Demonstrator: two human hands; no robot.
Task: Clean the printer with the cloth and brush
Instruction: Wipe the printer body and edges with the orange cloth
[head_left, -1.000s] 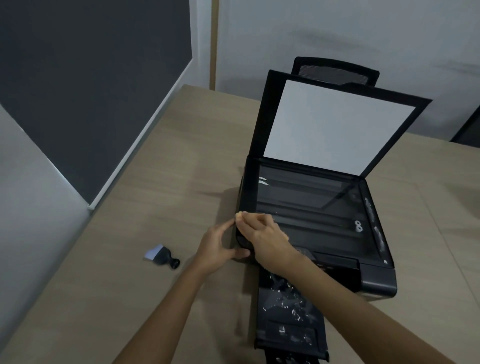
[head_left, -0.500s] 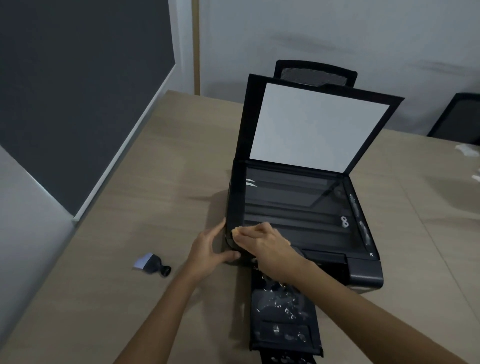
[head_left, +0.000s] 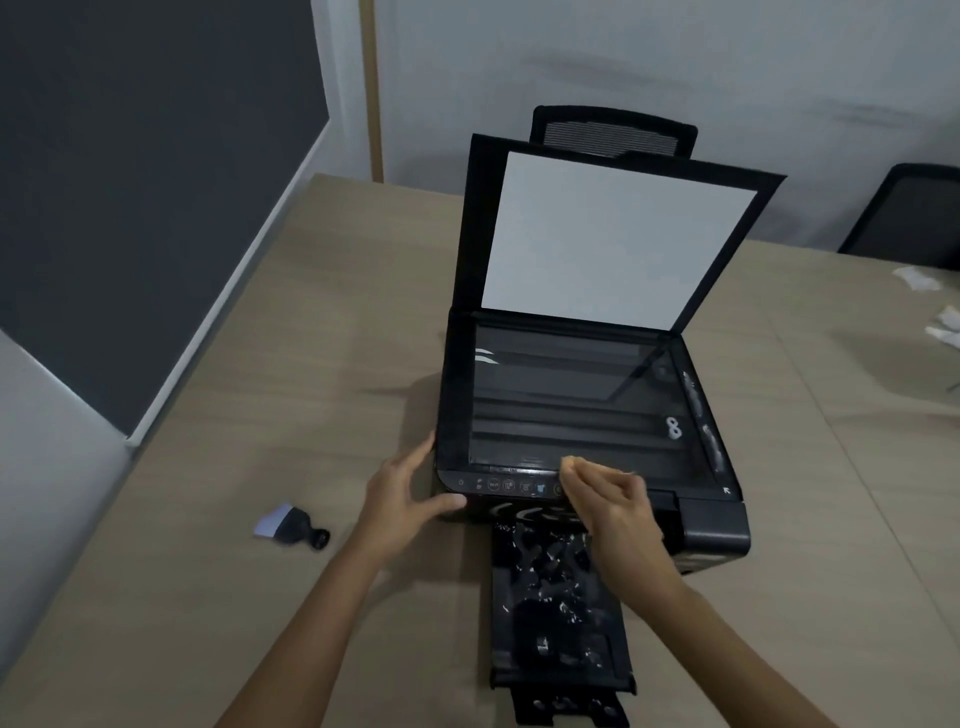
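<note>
My right hand (head_left: 610, 499) has its fingers (head_left: 576, 470) bunched together, pinching what looks like a small pale cloth (head_left: 569, 461) at the tips; too little shows to be sure. It sits at the near edge of the scanner glass (head_left: 571, 400), just above the control panel (head_left: 511, 486). A second ago it was at the front-left corner, so the wipe has slid right along the front edge. My left hand (head_left: 402, 491) lies open with relaxed fingers, palm against the printer's (head_left: 717, 525) left front corner, thumb on the front face, bracing it as before. Lid (head_left: 613, 234) up, output tray (head_left: 558, 613) pulled out toward me. Brush (head_left: 291, 526) lies untouched on the table (head_left: 234, 364), left of the printer, well apart from both hands. My read: front strip partly wiped, glass and brushing not done yet.
</note>
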